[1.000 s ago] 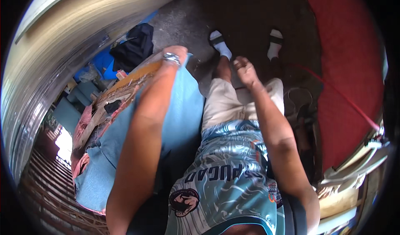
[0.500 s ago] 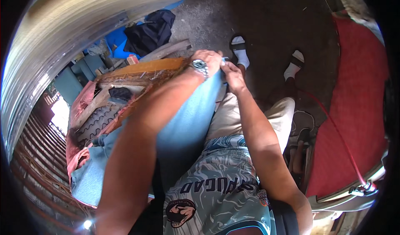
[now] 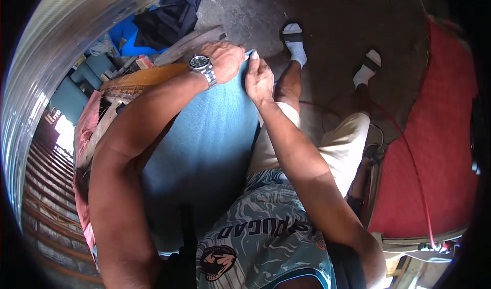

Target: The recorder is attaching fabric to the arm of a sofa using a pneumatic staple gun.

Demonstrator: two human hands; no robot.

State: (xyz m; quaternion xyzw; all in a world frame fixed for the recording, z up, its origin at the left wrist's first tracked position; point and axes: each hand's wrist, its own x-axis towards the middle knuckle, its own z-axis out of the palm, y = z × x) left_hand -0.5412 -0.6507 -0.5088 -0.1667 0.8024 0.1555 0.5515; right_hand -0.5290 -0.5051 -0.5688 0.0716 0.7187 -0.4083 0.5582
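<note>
A light blue foam sheet (image 3: pixel 215 135) lies over a wooden frame (image 3: pixel 138 79) in front of me. My left hand (image 3: pixel 225 58), with a wristwatch on its wrist, presses down on the sheet's far corner with curled fingers. My right hand (image 3: pixel 258 76) sits right beside it and pinches the sheet's far edge at the same corner. Both forearms reach forward across the sheet, and the corner itself is hidden under the two hands.
A red upholstered panel (image 3: pixel 434 135) with a red cord (image 3: pixel 409 151) across it stands at the right. My feet in white socks and sandals (image 3: pixel 294 40) rest on the bare floor. Dark cloth (image 3: pixel 171 15), blue items and wood scraps pile up at the far left beside a corrugated metal wall (image 3: pixel 41 84).
Both hands have come together at the sheet's far corner. The right hand moved left from my knee to the sheet edge. The view swung so the feet sit further right.
</note>
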